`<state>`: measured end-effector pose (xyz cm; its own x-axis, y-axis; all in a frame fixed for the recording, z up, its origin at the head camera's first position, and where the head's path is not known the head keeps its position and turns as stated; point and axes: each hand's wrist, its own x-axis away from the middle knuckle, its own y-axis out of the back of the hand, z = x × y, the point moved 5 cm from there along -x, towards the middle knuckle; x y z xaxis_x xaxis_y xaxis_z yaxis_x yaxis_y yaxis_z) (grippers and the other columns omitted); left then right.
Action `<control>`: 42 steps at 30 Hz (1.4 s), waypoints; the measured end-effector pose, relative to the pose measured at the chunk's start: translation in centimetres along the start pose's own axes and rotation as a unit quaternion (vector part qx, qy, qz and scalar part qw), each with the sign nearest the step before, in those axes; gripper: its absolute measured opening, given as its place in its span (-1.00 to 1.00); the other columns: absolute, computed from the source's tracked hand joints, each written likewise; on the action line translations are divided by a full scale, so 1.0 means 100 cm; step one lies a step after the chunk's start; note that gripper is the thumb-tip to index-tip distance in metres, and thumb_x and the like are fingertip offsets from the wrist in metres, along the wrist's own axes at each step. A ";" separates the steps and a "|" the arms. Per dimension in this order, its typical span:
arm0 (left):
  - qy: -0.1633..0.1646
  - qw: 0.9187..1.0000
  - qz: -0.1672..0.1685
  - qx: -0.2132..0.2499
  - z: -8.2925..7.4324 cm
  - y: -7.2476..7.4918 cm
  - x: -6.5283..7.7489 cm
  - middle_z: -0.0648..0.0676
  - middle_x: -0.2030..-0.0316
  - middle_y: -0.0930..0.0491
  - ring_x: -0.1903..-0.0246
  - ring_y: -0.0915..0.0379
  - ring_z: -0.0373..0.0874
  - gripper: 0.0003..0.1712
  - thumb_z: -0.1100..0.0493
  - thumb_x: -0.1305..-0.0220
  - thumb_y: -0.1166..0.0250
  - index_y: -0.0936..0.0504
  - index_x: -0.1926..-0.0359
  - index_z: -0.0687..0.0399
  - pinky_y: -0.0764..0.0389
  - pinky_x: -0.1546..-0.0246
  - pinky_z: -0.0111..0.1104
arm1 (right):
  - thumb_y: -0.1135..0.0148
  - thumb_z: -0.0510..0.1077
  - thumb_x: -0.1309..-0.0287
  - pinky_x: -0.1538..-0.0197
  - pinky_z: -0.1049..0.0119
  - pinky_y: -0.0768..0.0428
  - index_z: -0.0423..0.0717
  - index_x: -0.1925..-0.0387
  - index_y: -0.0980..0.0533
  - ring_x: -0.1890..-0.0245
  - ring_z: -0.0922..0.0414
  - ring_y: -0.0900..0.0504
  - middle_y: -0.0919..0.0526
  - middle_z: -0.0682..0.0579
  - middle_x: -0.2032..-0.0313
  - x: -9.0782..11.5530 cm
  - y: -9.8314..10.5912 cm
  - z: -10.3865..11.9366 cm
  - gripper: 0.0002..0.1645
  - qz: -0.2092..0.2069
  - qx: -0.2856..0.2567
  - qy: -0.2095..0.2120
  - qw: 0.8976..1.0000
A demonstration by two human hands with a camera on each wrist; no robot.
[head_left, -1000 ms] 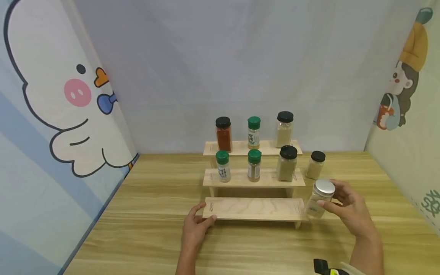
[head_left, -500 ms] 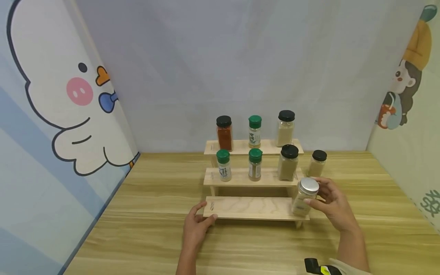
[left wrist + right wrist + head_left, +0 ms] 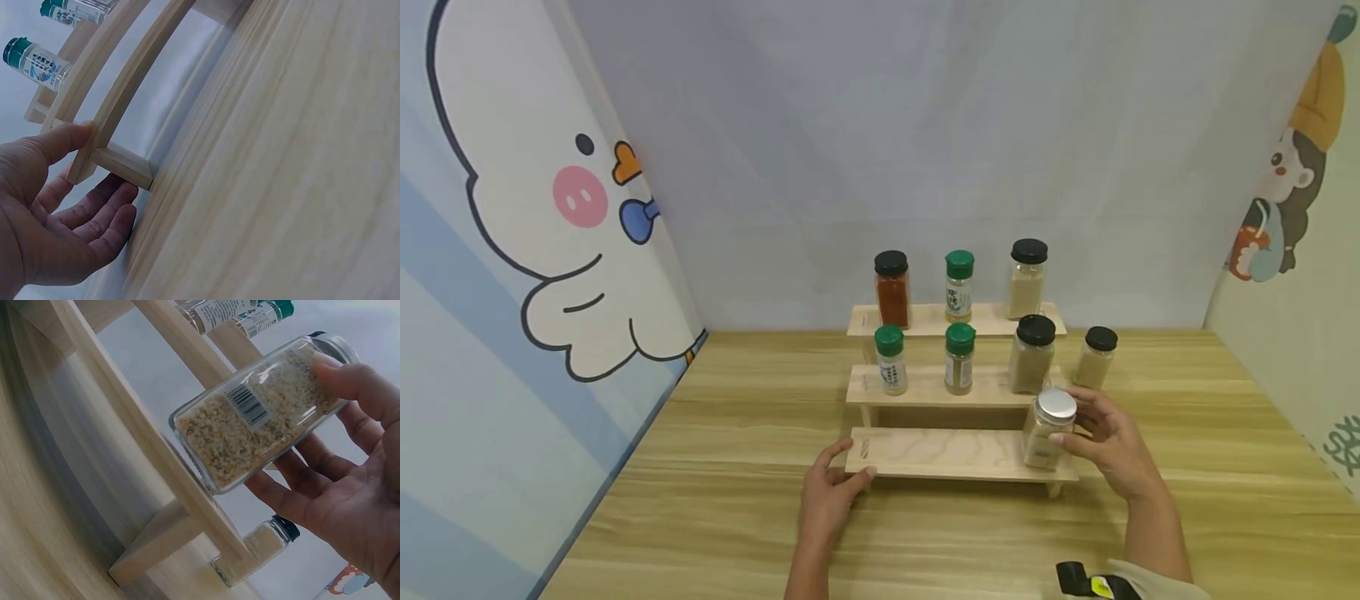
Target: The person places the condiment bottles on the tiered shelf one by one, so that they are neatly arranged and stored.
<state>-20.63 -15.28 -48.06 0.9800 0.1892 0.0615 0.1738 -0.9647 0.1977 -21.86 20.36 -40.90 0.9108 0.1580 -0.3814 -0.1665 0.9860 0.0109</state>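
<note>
A three-step wooden spice rack (image 3: 943, 452) stands on the table. My left hand (image 3: 827, 498) holds the left end of its lowest step; in the left wrist view the thumb presses the board and the other fingers curl beside the leg (image 3: 128, 167). With my right hand (image 3: 1112, 446) I grip a square glass spice jar (image 3: 1042, 443) with a silver lid, thumb on one side and fingers on the other. Tan granules and a barcode label show on this jar (image 3: 256, 415) in the right wrist view. Its base is right at the lowest step's surface, near the right end.
The middle step carries two green-capped shakers (image 3: 892, 371) (image 3: 958, 371) and a black-lidded jar (image 3: 1030, 367). On the top step are a red spice jar (image 3: 892, 300), a green-capped shaker (image 3: 958, 298) and a black-lidded jar (image 3: 1025, 287). Another black-lidded jar (image 3: 1094, 365) stands right of the rack.
My right hand has brought the silver-lidded spice jar leftward, from beside the rack to over the right end of the lowest step. The left hand has kept its hold.
</note>
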 end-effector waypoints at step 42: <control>0.001 1.000 0.003 0.006 -0.001 -0.002 -0.001 0.11 0.48 -0.58 0.54 -0.41 -0.09 -0.31 0.18 0.00 -0.44 -0.42 -0.19 0.14 -0.40 0.54 -0.33 | -0.26 -0.29 -0.12 0.12 0.47 -0.47 -0.36 -0.06 -0.36 0.12 0.22 -0.53 -0.58 -0.05 0.11 0.010 0.024 0.006 -0.52 -0.047 0.162 -0.045 0.985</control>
<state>-20.73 -15.12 -48.03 0.9810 0.1831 0.0641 0.1685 -0.9679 0.1864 -21.14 22.94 -40.66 0.9486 0.0552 -0.3115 0.0359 0.9595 0.2795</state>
